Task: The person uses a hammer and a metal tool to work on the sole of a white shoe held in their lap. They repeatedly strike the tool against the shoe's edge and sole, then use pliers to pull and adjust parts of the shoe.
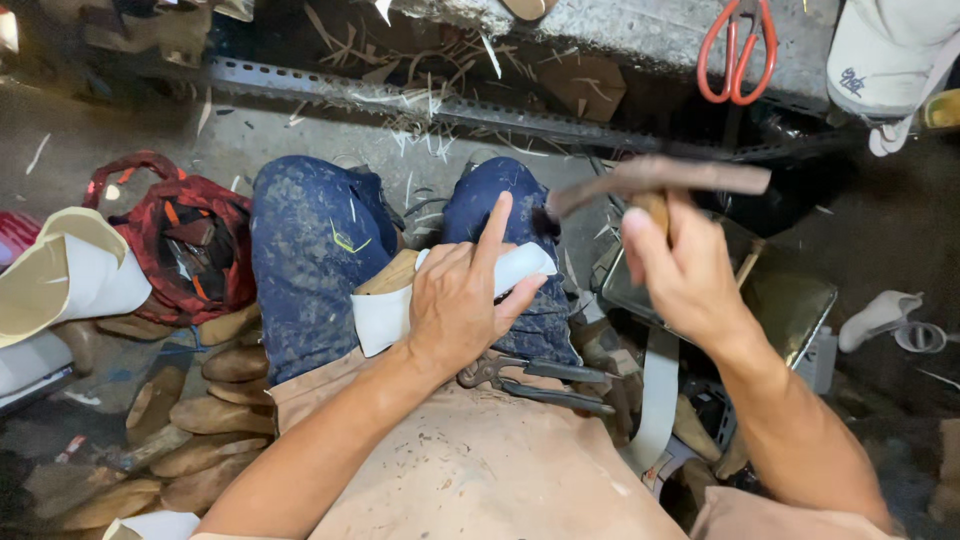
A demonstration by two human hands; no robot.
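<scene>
My left hand [462, 300] presses down on a white shoe upper stretched over a wooden last [398, 300] that rests on my lap, index finger pointing up. My right hand [685, 275] grips the wooden handle of a hammer [660, 180], its blurred metal head raised above and to the right of the shoe. A pair of metal pliers [540, 378] lies on my stained apron [480, 460] just below the left hand. My knees in speckled blue trousers [310, 250] frame the work.
Several wooden shoe lasts [200, 420] are piled at the lower left beside a red bag [190, 245] and white shoe uppers [70, 275]. Orange-handled scissors [738, 50] hang at the top right. A metal tray [790, 300] sits on the right. A perforated steel bar [450, 105] crosses the back.
</scene>
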